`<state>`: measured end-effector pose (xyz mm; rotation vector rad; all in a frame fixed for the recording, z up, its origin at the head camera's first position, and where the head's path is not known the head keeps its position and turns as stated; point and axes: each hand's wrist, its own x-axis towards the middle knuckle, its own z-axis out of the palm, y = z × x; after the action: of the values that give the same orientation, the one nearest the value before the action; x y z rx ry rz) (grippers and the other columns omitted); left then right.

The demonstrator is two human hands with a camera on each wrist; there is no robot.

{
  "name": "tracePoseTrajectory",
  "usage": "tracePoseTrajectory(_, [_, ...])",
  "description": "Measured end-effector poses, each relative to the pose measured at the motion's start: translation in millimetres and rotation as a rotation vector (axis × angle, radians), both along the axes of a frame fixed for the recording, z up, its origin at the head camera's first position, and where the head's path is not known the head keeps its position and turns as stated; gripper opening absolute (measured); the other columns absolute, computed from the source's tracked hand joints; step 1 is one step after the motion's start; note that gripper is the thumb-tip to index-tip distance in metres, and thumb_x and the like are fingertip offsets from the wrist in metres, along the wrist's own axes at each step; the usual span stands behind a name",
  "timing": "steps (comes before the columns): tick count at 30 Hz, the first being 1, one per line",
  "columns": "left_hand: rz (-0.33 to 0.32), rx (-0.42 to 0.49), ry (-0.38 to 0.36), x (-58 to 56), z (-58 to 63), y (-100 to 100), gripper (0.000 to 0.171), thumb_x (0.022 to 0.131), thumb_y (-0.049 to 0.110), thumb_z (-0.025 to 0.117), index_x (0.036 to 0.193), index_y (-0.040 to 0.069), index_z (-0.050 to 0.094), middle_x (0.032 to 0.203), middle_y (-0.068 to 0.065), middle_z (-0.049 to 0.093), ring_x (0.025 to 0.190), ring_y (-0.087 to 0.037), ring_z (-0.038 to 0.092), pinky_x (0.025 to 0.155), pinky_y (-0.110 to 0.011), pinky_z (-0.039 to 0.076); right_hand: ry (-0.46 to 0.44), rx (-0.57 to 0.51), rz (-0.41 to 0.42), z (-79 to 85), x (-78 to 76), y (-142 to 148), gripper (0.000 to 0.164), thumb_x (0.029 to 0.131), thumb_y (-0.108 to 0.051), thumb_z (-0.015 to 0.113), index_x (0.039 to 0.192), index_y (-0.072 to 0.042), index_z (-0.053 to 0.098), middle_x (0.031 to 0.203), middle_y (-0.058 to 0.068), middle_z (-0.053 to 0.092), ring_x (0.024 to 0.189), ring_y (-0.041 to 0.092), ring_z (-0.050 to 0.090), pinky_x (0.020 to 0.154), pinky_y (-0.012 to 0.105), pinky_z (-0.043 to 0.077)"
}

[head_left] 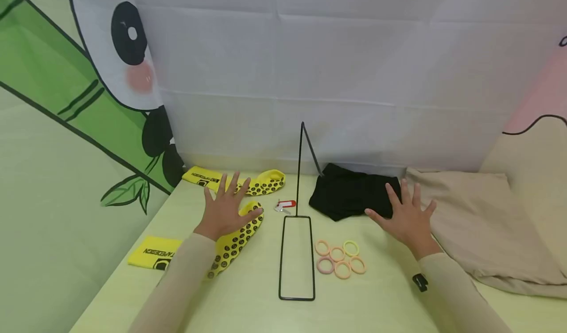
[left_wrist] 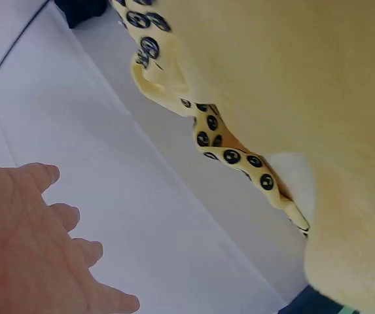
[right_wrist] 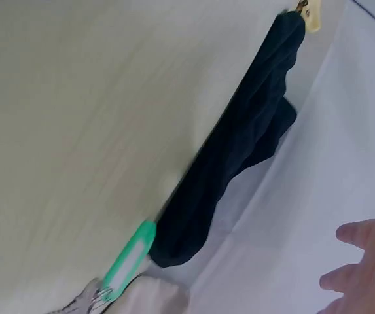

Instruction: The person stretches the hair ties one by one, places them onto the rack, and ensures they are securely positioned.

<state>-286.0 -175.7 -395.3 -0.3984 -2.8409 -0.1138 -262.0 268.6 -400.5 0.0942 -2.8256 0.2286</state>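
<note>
Socks (head_left: 267,183) lay at 9 and 11 o'clock of the stand (head_left: 297,216), black cloth (head_left: 350,192) at 1, probably spaced for separate reach. I had left hand (head_left: 224,214) and right hand (head_left: 408,219) spread wide, empty. Left forearm (head_left: 179,283) hid part of the near sock (head_left: 237,242); right wrist view cropped the right hand; cloth's kind unclear.

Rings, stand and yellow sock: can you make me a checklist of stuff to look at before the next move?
1. Left hand free: ok, fingers spread, holding nothing.
2. Right hand free: ok, also spread, holding nothing.
3. Stand upright: ok.
4. Rings grouped: ok, six together beside the stand.
5. Near yellow sock uncovered in the head view: not ok, left sleeve hides part.
6. Writing on red tag: cannot tell, too small.
</note>
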Motion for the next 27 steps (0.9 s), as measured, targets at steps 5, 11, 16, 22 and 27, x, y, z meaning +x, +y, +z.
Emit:
tracePoseTrajectory(5, [-0.093,-0.030,0.031,24.2,-1.1,11,0.091,0.078,0.079,0.035,0.150,0.028,0.014,0.158,-0.005,0.002,0.143,-0.036,0.002,0.100,-0.075,0.006,0.026,0.034,0.044,2.7,14.2,-17,0.098,0.075,-0.080,0.040,0.150,-0.022,0.014,0.155,0.019,0.006,0.140,0.046,-0.002,0.094,0.079,-0.001])
tracePoseTrajectory(11, [-0.250,-0.104,0.052,51.8,-11.0,30,0.093,0.074,0.083,0.034,0.149,0.031,0.017,0.157,-0.001,0.010,0.144,-0.034,0.008,0.100,-0.073,0.015,0.028,-0.044,0.153,1.7,32.4,-43,0.093,0.074,-0.074,0.052,0.146,-0.018,0.029,0.154,0.014,0.020,0.141,0.039,0.013,0.098,0.075,0.006])
tracePoseTrajectory(16, [-0.365,-0.165,-0.120,65.9,-21.1,47,0.098,0.070,0.088,0.027,0.149,0.032,0.014,0.158,0.002,0.005,0.144,-0.033,0.004,0.104,-0.067,0.016,0.105,-0.125,0.278,-5.5,38.0,-62,0.069,0.073,-0.057,0.068,0.125,-0.012,0.058,0.122,0.009,0.059,0.116,0.030,0.050,0.100,0.065,0.022])
tracePoseTrajectory(22, [-0.413,-0.208,-0.360,73.9,-24.7,61,0.101,0.067,0.088,0.034,0.149,0.031,0.018,0.157,0.000,0.010,0.144,-0.033,0.008,0.107,-0.063,0.019,-0.070,-0.161,0.402,-12.8,36.2,-79,0.047,0.074,-0.039,0.075,0.109,-0.009,0.068,0.074,-0.005,0.057,0.068,0.011,0.052,0.067,0.030,0.043])
tracePoseTrajectory(27, [-0.406,-0.281,-0.425,79.3,-23.8,67,0.104,0.065,0.089,0.037,0.148,0.031,0.018,0.156,0.000,0.014,0.143,-0.030,0.014,0.107,-0.061,0.023,-0.276,-0.204,0.425,-11.8,30.1,-92,0.041,0.076,-0.030,0.074,0.110,-0.009,0.066,0.058,-0.009,0.044,0.052,0.005,0.036,0.051,0.021,0.030])
